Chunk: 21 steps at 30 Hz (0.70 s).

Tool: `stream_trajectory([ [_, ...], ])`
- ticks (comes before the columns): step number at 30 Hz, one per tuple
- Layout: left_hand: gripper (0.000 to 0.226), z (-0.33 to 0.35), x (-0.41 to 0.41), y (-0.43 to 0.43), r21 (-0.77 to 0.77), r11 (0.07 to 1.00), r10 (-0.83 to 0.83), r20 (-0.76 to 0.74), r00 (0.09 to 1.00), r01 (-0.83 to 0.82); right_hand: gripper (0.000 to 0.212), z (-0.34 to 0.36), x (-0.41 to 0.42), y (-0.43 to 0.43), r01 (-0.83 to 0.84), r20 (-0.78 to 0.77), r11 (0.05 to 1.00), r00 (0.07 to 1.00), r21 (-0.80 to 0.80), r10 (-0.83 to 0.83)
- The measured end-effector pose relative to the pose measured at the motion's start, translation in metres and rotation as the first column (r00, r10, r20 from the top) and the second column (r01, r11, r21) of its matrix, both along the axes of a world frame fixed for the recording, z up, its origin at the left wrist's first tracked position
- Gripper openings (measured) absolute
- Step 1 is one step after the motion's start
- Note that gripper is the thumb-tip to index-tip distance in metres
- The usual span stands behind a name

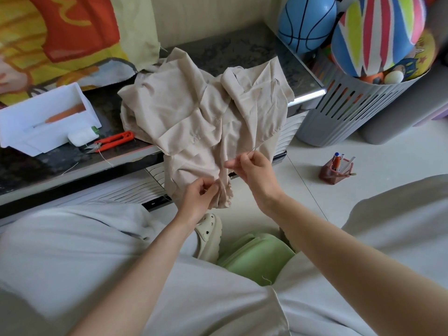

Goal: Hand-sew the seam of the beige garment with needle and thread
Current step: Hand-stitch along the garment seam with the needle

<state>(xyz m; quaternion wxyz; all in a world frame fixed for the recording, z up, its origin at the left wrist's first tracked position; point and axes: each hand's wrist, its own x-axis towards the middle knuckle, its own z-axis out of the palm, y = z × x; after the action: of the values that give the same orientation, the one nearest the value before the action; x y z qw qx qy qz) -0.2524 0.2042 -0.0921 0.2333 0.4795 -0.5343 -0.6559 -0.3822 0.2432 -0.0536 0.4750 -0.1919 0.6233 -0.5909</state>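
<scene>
Both bare forearms extend forward. The left hand (pixel 201 196) pinches the beige woven garment (pixel 174 103); the right hand (pixel 252 169), higher, pinches a thin metal needle (pixel 252 149).

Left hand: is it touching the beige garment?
Touching. The head view shows the left hand pinching the bunched lower edge of the beige garment.

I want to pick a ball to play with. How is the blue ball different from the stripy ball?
The blue ball is one colour with black basketball lines, while the striped ball has stripes of many colours. The striped ball sits on top of the toys in the grey basket; the blue ball is behind the basket, to the left, and what it rests on is hidden. Both are round and smooth.
</scene>
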Motion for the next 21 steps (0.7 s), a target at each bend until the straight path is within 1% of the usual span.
stream_trajectory([
  [1,0.023,-0.001,0.0,-0.001,-0.005,1.0,0.01,0.006,1.0,-0.01,0.021,0.003,0.0,-0.001,0.023,0.127,0.999,0.992,-0.036,-0.018],
  [2,0.023,-0.003,-0.001,-0.003,-0.009,1.0,0.028,0.016,0.999,-0.028,0.02,0.006,0.001,0.0,0.045,0.22,0.997,0.975,-0.061,-0.031],
  [3,0.023,-0.005,-0.002,-0.004,-0.005,0.999,0.044,0.022,0.999,-0.044,0.02,0.009,0.002,0.0,0.058,0.267,0.996,0.963,-0.066,-0.038],
  [4,0.022,-0.006,-0.002,-0.005,0.001,0.998,0.058,0.028,0.998,-0.058,0.019,0.012,0.003,0.001,0.053,0.256,0.997,0.966,-0.051,-0.038],
  [7,0.02,-0.005,-0.003,-0.007,-0.003,0.998,0.061,0.022,0.998,-0.061,0.021,0.012,0.0,0.004,0.008,0.091,1.0,0.996,0.027,-0.01],
  [10,0.018,-0.004,-0.002,-0.008,-0.017,0.999,0.045,0.026,0.999,-0.044,0.023,0.008,-0.004,0.008,-0.042,-0.053,0.995,0.997,0.094,0.047],
  [13,0.018,-0.001,-0.002,-0.007,-0.017,0.999,0.045,0.014,0.999,-0.044,0.025,0.002,-0.006,0.011,-0.068,-0.172,0.981,0.98,0.179,0.1],
  [16,0.017,-0.002,-0.002,-0.007,0.001,0.999,0.052,0.002,0.999,-0.052,0.025,-0.005,-0.005,0.015,-0.095,-0.313,0.965,0.934,0.246,0.172],
  [21,0.015,-0.004,0.001,-0.01,0.007,0.997,0.079,-0.009,0.997,-0.079,0.029,-0.002,0.0,0.02,-0.198,-0.336,0.947,0.9,0.251,0.277],
])
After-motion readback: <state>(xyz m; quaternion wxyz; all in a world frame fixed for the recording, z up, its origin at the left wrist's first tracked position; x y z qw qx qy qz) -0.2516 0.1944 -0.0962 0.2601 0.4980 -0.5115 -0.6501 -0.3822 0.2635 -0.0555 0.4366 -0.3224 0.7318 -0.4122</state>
